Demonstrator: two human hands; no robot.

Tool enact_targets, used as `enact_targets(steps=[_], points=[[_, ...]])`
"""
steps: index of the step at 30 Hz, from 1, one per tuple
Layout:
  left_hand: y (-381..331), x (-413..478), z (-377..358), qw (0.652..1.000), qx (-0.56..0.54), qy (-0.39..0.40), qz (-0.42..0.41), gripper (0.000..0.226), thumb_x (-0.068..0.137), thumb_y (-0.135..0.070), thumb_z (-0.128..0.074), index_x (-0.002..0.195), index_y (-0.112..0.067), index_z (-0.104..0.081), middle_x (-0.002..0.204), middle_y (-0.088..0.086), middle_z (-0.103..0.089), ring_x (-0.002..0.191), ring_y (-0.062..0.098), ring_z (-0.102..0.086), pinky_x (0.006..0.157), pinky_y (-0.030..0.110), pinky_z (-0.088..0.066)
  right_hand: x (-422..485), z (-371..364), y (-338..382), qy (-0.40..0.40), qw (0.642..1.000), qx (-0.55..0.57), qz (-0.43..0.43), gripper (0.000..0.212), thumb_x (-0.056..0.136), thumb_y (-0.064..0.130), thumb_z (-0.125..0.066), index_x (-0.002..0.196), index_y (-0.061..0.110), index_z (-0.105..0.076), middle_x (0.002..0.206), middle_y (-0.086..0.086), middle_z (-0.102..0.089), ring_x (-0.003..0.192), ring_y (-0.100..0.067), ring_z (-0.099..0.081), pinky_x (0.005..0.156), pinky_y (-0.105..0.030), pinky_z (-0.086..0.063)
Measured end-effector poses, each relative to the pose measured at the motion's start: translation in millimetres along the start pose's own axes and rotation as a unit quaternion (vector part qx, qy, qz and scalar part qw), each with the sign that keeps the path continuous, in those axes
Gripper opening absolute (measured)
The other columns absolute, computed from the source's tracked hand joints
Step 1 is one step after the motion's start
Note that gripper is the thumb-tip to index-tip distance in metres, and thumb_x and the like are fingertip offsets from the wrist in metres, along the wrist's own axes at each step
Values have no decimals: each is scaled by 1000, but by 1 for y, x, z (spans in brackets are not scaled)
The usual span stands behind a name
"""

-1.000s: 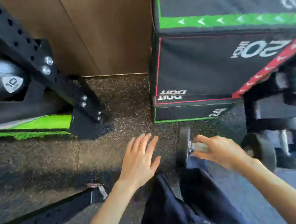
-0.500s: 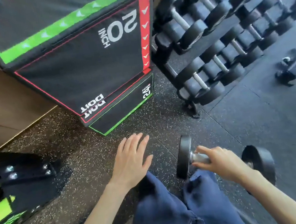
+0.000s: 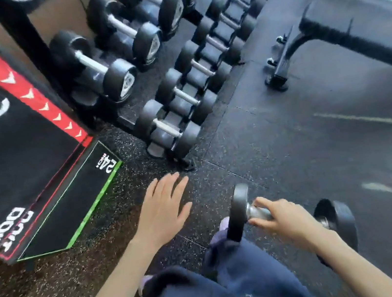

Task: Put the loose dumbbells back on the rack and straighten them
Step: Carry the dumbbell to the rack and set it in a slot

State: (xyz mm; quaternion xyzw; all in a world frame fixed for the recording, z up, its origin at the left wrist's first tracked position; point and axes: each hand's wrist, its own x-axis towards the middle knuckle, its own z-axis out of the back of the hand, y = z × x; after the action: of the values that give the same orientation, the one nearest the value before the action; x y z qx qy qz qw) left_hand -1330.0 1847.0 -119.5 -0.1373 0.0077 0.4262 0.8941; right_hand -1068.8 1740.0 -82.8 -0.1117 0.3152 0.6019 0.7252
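My right hand point(image 3: 287, 218) grips the steel handle of a black round-headed dumbbell point(image 3: 239, 212) held low over my knees; its far head shows behind my wrist. My left hand point(image 3: 164, 208) hangs open, fingers spread, above the speckled rubber floor with nothing in it. The dumbbell rack point(image 3: 186, 161) runs from the centre up to the top right, with two tiers of black dumbbells lying side by side. Its near foot stands just beyond my left fingertips.
A black plyo box point(image 3: 25, 162) with red and green edging marked 20 and 24 sits at the left, close to the rack's end. A black weight bench point(image 3: 341, 33) stands at the right. Open rubber floor lies between the rack and the bench.
The view has swung right, bringing more of the rack and the bench into sight while the box slid left. Both hands keep their pose, the right still carrying the dumbbell.
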Motion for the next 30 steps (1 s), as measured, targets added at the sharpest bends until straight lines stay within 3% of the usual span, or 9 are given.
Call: enact_targets(steps=[7, 12, 17, 21, 30], points=[[-85, 120, 27, 995, 21, -17, -92, 56, 90, -44, -36, 136, -14, -48, 134, 11, -53, 127, 29, -45, 107, 47, -31, 16, 86, -91, -88, 996, 4, -30, 44, 86, 61, -45, 117, 29, -45, 105, -7, -66, 97, -29, -60, 73, -34, -45], [-107, 186, 40, 989, 48, -21, -137, 55, 90, -44, -36, 133, -14, -52, 130, 11, -55, 125, 30, -47, 106, 47, -30, 39, 108, -130, -85, 992, 74, -61, 44, 86, 61, -46, 116, 29, -44, 94, -5, -65, 87, -28, -61, 70, -34, -46], [-112, 265, 36, 981, 62, -13, -181, 53, 89, -43, -38, 130, -14, -55, 128, 10, -57, 122, 30, -49, 103, 48, -32, 80, 114, -157, -56, 987, 120, -93, 44, 86, 63, -44, 115, 29, -43, 83, -1, -57, 85, -28, -60, 69, -33, -45], [-101, 340, 40, 977, 73, 3, -200, 55, 88, -44, -36, 131, -13, -55, 128, 11, -57, 122, 31, -50, 104, 47, -27, 125, 143, -176, -49, 985, 119, -115, 47, 86, 63, -42, 117, 28, -42, 96, -5, -64, 91, -29, -61, 72, -35, -47], [-74, 513, 85, 971, 88, -2, -224, 54, 88, -45, -36, 129, -16, -56, 127, 10, -58, 122, 31, -50, 104, 47, -28, 233, 287, -218, -126, 977, 124, -122, 44, 88, 59, -44, 117, 27, -43, 99, -6, -65, 92, -30, -61, 72, -36, -46]])
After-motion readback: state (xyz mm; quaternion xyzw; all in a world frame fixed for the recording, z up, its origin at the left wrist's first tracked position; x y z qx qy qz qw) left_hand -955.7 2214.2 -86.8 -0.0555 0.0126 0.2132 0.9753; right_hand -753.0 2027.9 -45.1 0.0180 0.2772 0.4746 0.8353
